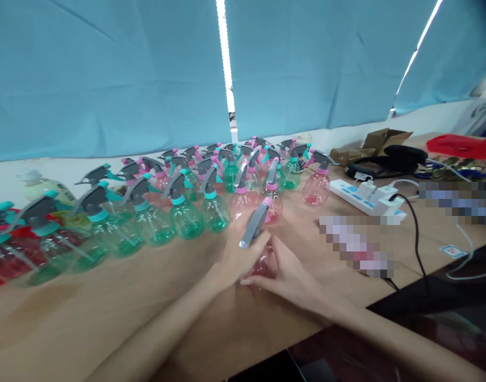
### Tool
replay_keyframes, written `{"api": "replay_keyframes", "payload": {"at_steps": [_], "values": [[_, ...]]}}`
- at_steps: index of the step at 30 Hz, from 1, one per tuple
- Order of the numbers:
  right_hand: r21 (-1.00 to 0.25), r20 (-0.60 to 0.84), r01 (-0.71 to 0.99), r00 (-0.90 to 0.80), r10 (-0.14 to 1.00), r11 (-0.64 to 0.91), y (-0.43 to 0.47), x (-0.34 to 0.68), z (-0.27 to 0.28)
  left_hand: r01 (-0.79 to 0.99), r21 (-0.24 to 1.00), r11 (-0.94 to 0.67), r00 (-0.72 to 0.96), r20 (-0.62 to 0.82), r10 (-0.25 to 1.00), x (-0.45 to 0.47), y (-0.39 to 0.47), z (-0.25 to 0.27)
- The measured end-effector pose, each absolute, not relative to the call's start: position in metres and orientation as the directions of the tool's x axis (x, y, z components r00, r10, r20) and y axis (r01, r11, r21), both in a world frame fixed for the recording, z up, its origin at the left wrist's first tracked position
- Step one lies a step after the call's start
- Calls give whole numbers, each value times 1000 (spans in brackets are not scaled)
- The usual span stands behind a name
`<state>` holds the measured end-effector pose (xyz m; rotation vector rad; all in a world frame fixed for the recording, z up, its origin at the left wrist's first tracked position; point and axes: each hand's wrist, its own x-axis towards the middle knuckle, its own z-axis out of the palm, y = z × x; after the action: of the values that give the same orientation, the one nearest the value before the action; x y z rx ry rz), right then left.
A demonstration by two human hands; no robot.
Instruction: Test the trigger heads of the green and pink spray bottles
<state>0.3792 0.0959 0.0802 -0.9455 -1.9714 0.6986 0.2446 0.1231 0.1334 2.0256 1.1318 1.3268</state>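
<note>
A pink spray bottle (262,263) with a grey trigger head (254,227) stands between my two hands near the middle of the table. My left hand (240,253) closes around its neck, just under the head. Lower down, my right hand (293,273) wraps the clear pink body from the right, its thumb across the near side. The fingers partly hide the bottle's collar and body. Right behind my hands are two more pink bottles, one of them a pink-collared spray bottle (271,199). A green spray bottle (216,212) stands to the left.
Several green and pink spray bottles line the table (147,297) back to the wall. At right lie a white power strip (352,196), black headphones (404,155), a cardboard box (386,140) and cables. A blue curtain (147,74) hangs behind. Two patches at right are pixelated.
</note>
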Motion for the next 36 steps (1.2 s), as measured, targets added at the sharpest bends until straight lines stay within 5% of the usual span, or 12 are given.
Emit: {"api": "replay_keyframes", "payload": {"at_steps": [12,16,24,36], "values": [[-722,403,437,-364,840,536,106,455,89,324,713,-622,361,514,778,297,138,118],[-737,413,481,-237,880,475,128,479,85,417,726,-547,326,442,836,281,139,84],[-534,441,754,-136,887,381,189,502,95,551,714,-432,218,376,901,253,140,61],[-458,406,811,-174,897,364,243,510,98,528,674,-517,380,356,853,253,139,60]]}}
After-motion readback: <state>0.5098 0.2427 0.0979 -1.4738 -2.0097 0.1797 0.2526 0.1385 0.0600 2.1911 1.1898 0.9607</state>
